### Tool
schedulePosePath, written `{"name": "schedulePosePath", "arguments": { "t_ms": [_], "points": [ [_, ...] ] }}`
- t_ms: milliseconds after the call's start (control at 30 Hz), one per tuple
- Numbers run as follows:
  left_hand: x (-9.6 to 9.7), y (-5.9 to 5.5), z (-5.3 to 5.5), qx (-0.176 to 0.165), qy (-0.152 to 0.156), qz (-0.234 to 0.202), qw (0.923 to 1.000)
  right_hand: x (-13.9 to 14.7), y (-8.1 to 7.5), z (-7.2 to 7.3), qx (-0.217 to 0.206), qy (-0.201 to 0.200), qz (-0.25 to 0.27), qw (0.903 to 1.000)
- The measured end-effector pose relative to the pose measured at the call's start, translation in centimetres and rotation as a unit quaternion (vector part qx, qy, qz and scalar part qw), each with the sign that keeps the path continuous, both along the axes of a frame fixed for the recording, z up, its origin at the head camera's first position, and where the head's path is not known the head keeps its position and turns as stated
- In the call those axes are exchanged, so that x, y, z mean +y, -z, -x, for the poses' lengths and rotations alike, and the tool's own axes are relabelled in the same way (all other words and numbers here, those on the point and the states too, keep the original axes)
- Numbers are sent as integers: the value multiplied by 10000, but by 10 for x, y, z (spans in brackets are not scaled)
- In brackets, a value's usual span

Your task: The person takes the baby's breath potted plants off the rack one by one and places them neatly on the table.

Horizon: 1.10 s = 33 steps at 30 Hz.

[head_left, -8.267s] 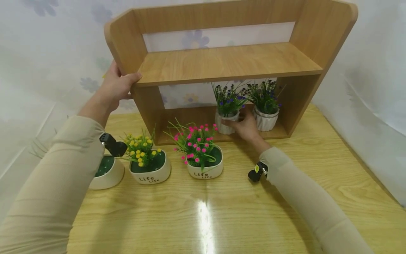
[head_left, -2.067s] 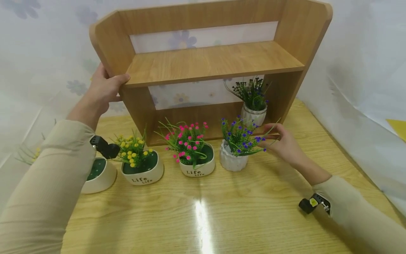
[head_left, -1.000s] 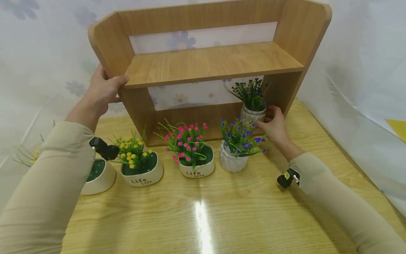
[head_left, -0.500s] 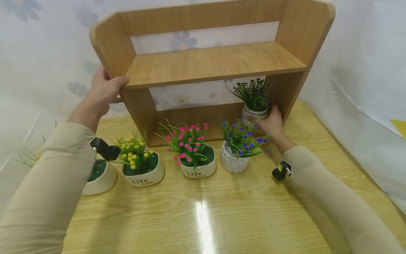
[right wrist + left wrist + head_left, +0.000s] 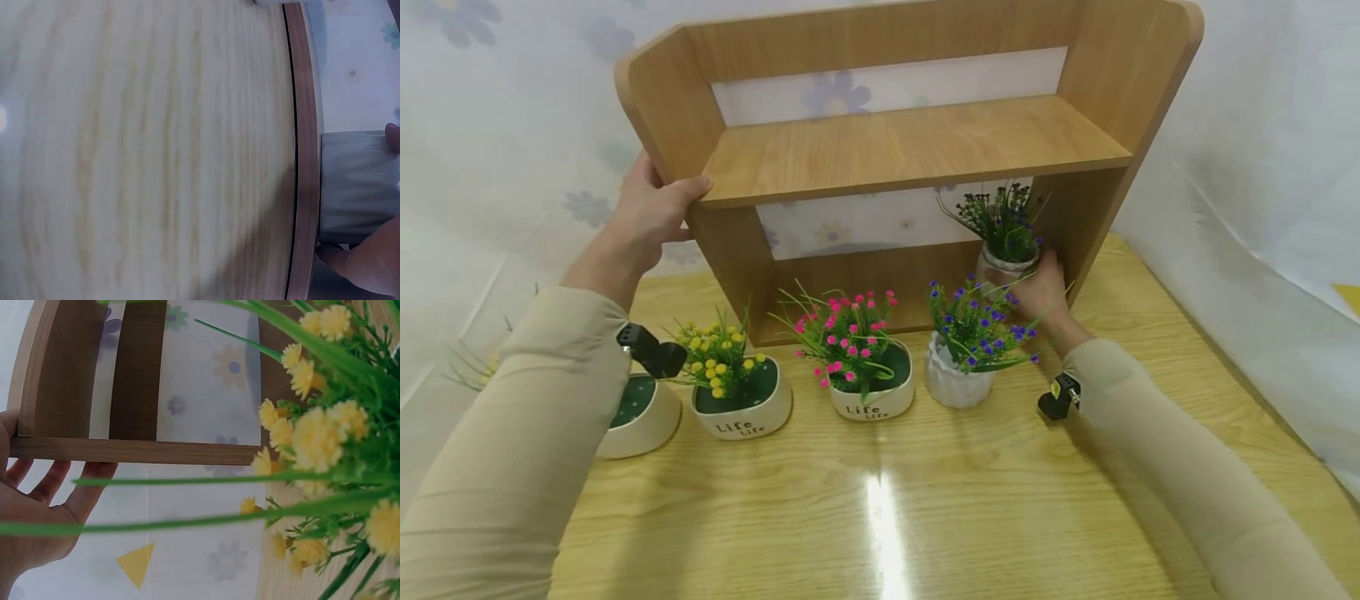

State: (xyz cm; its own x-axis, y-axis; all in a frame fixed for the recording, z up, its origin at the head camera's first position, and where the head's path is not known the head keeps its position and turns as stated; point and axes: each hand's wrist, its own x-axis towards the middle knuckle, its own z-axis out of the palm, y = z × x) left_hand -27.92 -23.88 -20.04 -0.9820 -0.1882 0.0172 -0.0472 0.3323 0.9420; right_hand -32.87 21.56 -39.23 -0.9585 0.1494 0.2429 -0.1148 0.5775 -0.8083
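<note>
My left hand (image 5: 649,218) grips the left side of a two-tier wooden shelf (image 5: 887,154), thumb on the front edge at the middle board. In the left wrist view, its fingers (image 5: 84,490) reach behind the side panel. On the lower level at the right, my right hand (image 5: 1037,292) holds a white ribbed flowerpot (image 5: 356,187) with dark purple flowers. Thumb and fingers lie on opposite sides of the pot in the right wrist view. Before it on the table stands a second white pot (image 5: 958,383) with blue-purple flowers, overlapping the held one.
Left of that pot, a cream planter with pink flowers (image 5: 872,404) and one with yellow flowers (image 5: 745,417) stand in a row. Another cream planter (image 5: 647,429) is partly behind the left sleeve. A flower-patterned sheet (image 5: 587,150) covers the wall behind the shelf.
The blue-purple flowerpot, earlier held inside the shelf, now stands on the table beside the pink one. My right hand has since moved in to grip the remaining pot; the left hand keeps its hold.
</note>
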Motion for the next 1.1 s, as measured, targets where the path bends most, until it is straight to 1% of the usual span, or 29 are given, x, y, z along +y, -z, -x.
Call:
{"name": "schedulePosePath", "arguments": {
  "t_ms": [200, 467, 600, 867, 1100],
  "points": [
    [1, 0, 1, -25, -43, 3, 10000, 0, 2, -1, 97, 87, -20, 9999],
    [1, 0, 0, -12, 4, 28, 10000, 0, 3, -2, 89, 158, -48, 9998],
    [2, 0, 0, 14, 25, 68, 10000, 0, 4, -2, 134, 143, -8, 9998],
    [1, 1, -1, 9, 63, 71, 10000, -3, 6, -4, 197, 306, 116, 9993],
    [0, 2, 0, -23, 54, 45, 10000, -5, 7, -5, 139, 421, 212, 9988]
  ]
}}
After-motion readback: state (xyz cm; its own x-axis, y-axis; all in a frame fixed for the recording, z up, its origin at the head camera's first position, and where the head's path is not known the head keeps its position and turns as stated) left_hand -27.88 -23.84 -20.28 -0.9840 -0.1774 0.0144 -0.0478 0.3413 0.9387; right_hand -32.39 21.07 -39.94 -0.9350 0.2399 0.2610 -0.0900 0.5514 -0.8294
